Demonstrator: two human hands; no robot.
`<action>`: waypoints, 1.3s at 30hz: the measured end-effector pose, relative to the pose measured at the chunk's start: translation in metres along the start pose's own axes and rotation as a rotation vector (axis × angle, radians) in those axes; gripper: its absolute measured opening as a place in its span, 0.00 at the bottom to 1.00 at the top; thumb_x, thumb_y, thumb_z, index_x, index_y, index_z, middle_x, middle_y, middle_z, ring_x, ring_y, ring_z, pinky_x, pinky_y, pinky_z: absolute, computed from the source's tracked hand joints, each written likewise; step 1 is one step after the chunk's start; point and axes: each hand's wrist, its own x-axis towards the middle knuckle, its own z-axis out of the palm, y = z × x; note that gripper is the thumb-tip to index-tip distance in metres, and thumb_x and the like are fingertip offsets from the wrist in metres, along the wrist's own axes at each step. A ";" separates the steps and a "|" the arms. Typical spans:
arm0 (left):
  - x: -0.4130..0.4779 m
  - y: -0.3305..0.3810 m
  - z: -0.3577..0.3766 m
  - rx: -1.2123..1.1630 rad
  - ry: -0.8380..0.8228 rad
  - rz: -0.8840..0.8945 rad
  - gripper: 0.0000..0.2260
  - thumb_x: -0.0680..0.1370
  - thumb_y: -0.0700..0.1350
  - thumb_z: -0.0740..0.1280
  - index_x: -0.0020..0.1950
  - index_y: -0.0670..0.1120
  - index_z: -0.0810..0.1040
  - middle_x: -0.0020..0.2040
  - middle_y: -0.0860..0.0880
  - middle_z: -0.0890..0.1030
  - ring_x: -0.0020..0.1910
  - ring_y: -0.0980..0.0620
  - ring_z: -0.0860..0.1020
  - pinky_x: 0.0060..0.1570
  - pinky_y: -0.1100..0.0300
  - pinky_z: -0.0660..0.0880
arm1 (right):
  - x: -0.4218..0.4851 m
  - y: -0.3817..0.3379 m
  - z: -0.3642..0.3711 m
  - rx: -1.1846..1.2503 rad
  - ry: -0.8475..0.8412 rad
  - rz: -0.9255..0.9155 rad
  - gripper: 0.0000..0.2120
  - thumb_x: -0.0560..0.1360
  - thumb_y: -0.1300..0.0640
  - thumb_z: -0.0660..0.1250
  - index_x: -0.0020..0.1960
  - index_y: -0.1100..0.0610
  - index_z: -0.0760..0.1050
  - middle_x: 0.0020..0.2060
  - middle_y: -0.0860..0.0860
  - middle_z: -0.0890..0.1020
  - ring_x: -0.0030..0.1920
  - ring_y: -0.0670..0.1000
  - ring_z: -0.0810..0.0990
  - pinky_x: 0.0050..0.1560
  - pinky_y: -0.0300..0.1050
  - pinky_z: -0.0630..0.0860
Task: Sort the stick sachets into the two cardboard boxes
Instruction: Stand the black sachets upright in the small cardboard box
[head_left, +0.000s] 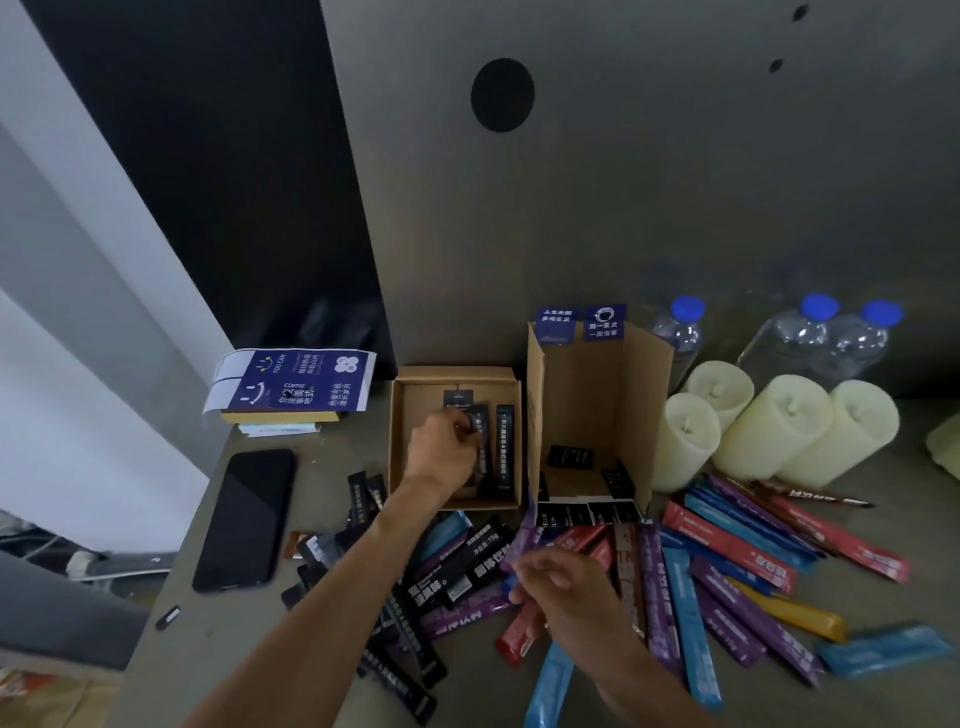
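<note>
Black sachets (504, 441) are lying in the low box (454, 370), where your left hand (441, 449) is pinching one more black sachet (477, 434) down. Your right hand (561, 587) is gripping a purple sachet (525, 538) over the pile (727, 561). Most sticks are waiting unsorted, so you're only starting.

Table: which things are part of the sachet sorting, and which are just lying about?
Job: low box, tall box, black sachets, coloured sachets, left hand, right hand.
Lying about: phone, candles, water bottles, flattened blue cartons.
</note>
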 end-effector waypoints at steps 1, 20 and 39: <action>0.002 -0.001 0.003 0.028 0.003 0.008 0.07 0.80 0.42 0.66 0.58 0.48 0.77 0.53 0.49 0.82 0.50 0.53 0.82 0.51 0.55 0.82 | -0.001 0.000 -0.001 0.012 -0.004 0.000 0.07 0.81 0.60 0.64 0.49 0.58 0.80 0.40 0.57 0.85 0.25 0.47 0.77 0.27 0.36 0.72; 0.001 -0.013 0.017 0.231 0.028 0.087 0.03 0.81 0.44 0.66 0.54 0.49 0.78 0.53 0.50 0.82 0.50 0.54 0.81 0.52 0.55 0.82 | -0.015 0.004 0.007 -0.024 -0.032 -0.009 0.05 0.80 0.59 0.66 0.49 0.59 0.80 0.38 0.55 0.86 0.29 0.47 0.79 0.34 0.38 0.77; -0.132 -0.090 -0.059 0.465 0.084 -0.041 0.06 0.75 0.55 0.71 0.47 0.55 0.77 0.42 0.57 0.79 0.42 0.56 0.79 0.42 0.57 0.78 | 0.003 0.014 0.066 -0.640 -0.048 -0.299 0.07 0.78 0.46 0.67 0.48 0.49 0.78 0.42 0.44 0.82 0.42 0.41 0.81 0.43 0.37 0.78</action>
